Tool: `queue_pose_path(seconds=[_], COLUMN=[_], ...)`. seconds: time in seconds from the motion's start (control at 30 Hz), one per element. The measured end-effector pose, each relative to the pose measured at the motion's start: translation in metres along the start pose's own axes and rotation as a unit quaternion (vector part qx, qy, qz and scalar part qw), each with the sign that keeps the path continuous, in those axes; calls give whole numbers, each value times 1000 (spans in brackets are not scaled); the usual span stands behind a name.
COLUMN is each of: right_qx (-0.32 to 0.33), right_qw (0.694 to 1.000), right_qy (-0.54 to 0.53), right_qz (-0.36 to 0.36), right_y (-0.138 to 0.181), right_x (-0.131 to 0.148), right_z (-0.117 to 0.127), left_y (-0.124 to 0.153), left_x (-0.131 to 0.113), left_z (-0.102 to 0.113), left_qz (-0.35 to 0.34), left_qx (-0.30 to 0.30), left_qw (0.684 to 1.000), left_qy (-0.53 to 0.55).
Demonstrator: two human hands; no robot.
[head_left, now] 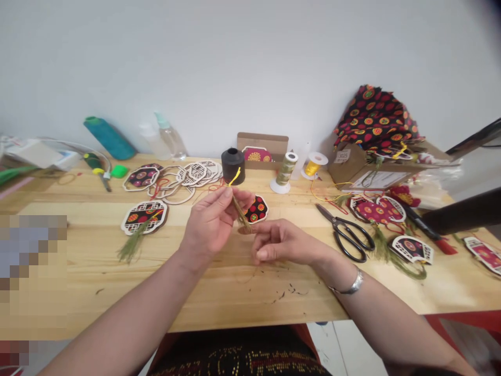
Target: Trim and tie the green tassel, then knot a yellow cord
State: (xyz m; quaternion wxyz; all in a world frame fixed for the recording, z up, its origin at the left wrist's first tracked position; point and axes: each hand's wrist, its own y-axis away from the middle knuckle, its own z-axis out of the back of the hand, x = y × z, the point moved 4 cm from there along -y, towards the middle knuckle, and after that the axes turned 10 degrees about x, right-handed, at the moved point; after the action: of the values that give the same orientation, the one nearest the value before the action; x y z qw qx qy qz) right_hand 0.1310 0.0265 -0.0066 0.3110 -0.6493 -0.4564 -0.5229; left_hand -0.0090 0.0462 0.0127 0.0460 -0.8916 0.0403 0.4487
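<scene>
Here, left fingers pinching olive tassel, right fingers curled at its end, grip unclear

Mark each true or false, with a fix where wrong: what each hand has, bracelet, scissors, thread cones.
1. The left hand grips a green tassel. True.
2. The right hand is holding the scissors. False: the scissors lie on the table, and this hand is at the tassel's lower end.
3. The silver bracelet is on the left wrist. False: it is on the right.
4. The black thread cone stands upright. True.
5. The teal thread cone stands upright. False: it is tipped over at a slant.
</scene>
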Motion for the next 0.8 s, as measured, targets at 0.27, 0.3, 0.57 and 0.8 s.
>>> queue_pose_path(seconds=[0.27,0.3,0.57,0.8], right_qx=[-117,-125,-214,-196], right_qw=[981,980,969,967], right_qy=[152,152,122,107], right_qz=[-12,-12,35,121], right_y=[22,24,38,43], right_x=[25,28,33,39], right_z=[28,29,39,36], left_y=[-9,-9,-9,-4], left_x=[2,3,4,7], left_z=[14,14,15,9], left_qz=[-8,-5,20,52], left_qx=[-50,-53,-59,-44], left_qw=[998,998,997,998], left_qy=[32,31,44,20])
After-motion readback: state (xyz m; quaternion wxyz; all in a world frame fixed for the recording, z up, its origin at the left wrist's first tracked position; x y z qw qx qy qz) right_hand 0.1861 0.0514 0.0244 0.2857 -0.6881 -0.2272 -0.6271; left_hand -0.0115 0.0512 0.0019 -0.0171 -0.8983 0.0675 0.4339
